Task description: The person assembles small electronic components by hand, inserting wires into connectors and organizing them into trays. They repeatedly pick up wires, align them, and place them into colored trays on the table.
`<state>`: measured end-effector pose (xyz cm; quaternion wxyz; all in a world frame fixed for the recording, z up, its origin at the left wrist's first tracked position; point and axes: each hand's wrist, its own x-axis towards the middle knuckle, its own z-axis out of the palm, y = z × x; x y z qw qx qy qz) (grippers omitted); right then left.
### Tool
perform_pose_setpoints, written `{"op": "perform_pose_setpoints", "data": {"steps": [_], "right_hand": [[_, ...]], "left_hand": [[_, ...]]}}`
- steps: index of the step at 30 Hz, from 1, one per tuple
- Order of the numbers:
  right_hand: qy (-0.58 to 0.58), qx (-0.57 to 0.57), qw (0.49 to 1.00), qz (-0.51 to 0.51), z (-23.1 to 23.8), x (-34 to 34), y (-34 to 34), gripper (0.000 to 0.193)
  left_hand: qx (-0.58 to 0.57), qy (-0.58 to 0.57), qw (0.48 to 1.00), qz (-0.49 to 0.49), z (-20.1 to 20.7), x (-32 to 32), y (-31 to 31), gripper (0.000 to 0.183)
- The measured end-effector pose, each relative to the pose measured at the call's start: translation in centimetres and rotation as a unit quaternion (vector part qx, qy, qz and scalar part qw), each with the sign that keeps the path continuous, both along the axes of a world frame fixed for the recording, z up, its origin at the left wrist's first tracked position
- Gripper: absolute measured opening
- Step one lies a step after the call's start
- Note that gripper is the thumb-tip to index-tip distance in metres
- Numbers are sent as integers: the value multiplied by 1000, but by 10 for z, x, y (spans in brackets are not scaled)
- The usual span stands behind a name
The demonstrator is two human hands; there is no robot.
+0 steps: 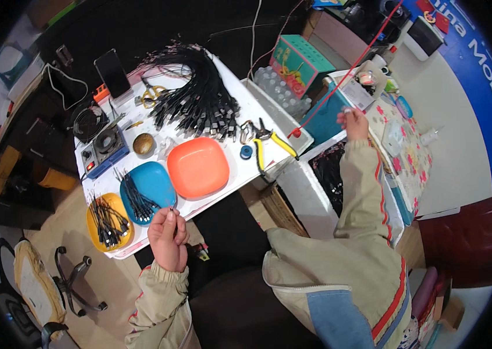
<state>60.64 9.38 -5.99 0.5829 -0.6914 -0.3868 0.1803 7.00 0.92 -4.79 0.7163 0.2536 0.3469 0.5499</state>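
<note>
Clearly 3 dishes (198, 167) (163, 179) (96, 238), 2 hands (168, 239) (356, 124), perhaps both pinching.

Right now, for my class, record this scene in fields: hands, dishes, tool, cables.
left hand: fingertips pinched, near the blue dish; any held thing too small to tell
right hand: fingers curled, near the flowered surface
dishes: blue dish and yellow dish with short black cables; coral dish
tool: yellow-handled pliers
cable bundle: black, far side of the white table

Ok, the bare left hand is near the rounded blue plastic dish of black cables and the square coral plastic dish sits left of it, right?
No: the head view shows the coral dish right, not left, of the blue dish. The left hand is near the blue dish.
</note>
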Motion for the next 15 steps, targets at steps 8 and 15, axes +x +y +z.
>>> {"op": "perform_pose_setpoints", "data": {"steps": [8, 15], "right_hand": [[51, -12, 985, 162, -25, -162, -56, 14], [-289, -102, 947, 91, -57, -183, -23, 37]], "left_hand": [[-14, -11, 1000, -3, 0, -3, -4, 14], [-7, 23, 1000, 10, 3, -18, -16, 12]]}}
